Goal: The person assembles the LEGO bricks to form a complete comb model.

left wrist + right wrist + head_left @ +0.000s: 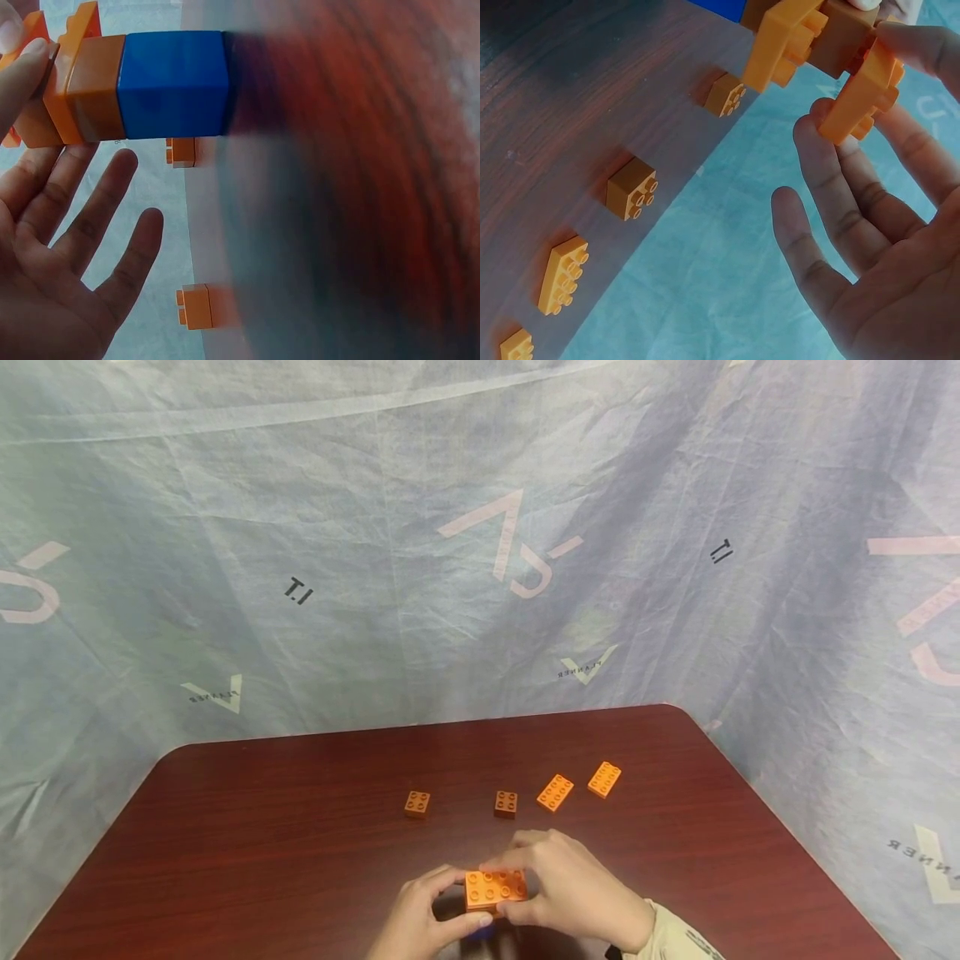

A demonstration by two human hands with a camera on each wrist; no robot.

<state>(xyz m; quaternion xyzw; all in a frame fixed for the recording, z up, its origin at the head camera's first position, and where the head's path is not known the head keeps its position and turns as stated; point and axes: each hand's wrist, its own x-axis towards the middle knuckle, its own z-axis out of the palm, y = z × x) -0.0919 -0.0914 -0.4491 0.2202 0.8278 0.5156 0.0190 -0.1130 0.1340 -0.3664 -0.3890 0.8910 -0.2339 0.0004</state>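
Between both hands stands a stack of toy building bricks. A blue brick (176, 84) is at its bottom on the table, with a brown-orange brick (96, 88) above it. Higher up come a bright orange plate (780, 41), another brown-orange brick (844, 37) and a studded orange top plate (491, 889). My right hand (558, 881) pinches the top plate between thumb and fingers. From the other side, my left hand (423, 914) grips the upper stack, its thumb on the upper brown-orange brick and its outer fingers spread. Whether the top plate is fully seated I cannot tell.
Beyond the hands, two small brown-orange bricks, one left (417, 804) and one nearer the middle (506, 804), lie apart on the dark red table (247, 827). Two orange plates, one (555, 792) beside the other (603, 779), lie farther right. A printed cloth (375, 568) hangs behind.
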